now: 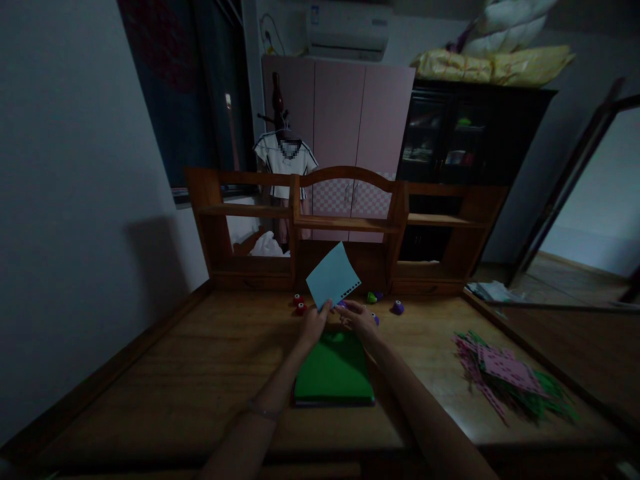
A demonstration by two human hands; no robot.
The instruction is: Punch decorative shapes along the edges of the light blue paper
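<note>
The wooden surface (210, 373) fills the lower view, with a raised lip along its left edge and a dark drop at 3 o'clock; broad bare wood lies open from 7 to 10 o'clock of the hands. One shelf unit (345, 223) walls the far edge at 12 o'clock. One stack of green sheets (334, 370) lies at centre between the forearms, its near edge well short of the surface's front edge. One loose heap of pink and green punched sheets (507, 380) spreads at 3 o'clock, close to the right edge. One pale blue sheet (331, 275) stands tilted above the stack's far end, a row of punched holes along its lower right edge. The left hand (314, 325) pinches its lower corner. The right hand (358, 316) curls over a small purple punch (375, 319) just beside it; whether it grips cannot be told. About five more small punches dot the far edge: two red (299, 304), one green (371, 297), two purple (398, 307).
</note>
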